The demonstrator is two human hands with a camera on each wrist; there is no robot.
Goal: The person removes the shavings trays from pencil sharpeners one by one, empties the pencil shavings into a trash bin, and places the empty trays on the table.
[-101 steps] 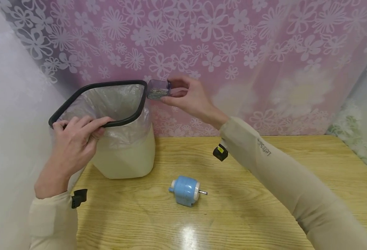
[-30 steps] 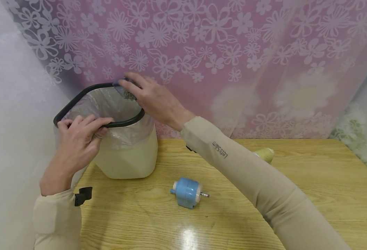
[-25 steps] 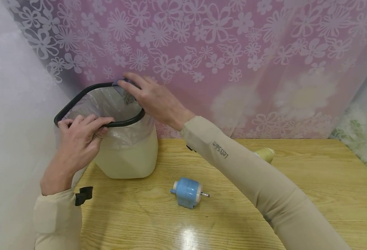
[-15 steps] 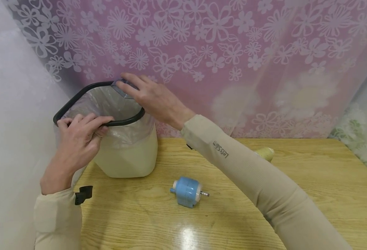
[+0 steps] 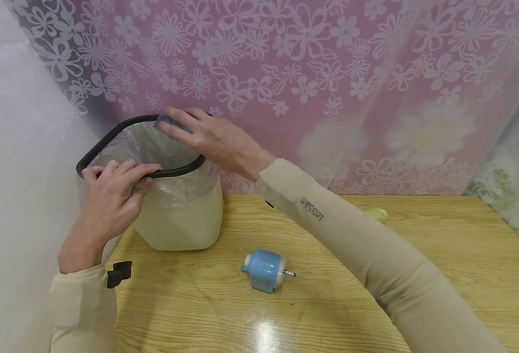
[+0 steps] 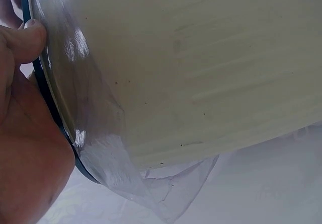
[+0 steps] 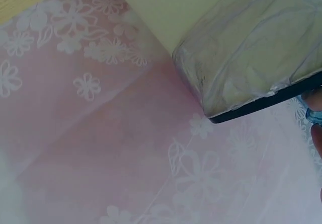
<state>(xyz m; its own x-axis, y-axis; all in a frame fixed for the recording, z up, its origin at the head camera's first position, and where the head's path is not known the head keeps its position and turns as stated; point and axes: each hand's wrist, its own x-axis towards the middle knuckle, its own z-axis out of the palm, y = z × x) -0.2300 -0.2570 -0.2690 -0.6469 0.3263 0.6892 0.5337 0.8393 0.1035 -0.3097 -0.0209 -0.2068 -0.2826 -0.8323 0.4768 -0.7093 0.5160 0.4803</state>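
Observation:
My left hand [image 5: 114,203] grips the near side of the black rim [image 5: 180,171] of a cream trash bin [image 5: 180,225], thumb outside. A clear plastic liner [image 5: 153,142] folds over that rim. Above the bin's far right corner, my right hand [image 5: 215,139] holds a small translucent purple shavings container [image 5: 166,120], tipped over the opening and mostly hidden by the fingers. In the right wrist view only a bit of the bluish container [image 7: 314,116] and fingertips show at the frame's edge. A blue and white pencil sharpener [image 5: 265,270] lies on the table, a metal shaft sticking out on its right.
The wooden table [image 5: 330,294] carries the bin at its back left. Partly behind my right forearm lies a yellow-green object [image 5: 377,214]. A pink flowered curtain [image 5: 330,73] hangs close behind the bin; a white sheet [image 5: 21,171] is at left.
My right hand has brought the container from beside the bin to over its opening and tipped it; grey shavings have dropped out into the bin. The left hand has stayed on the rim.

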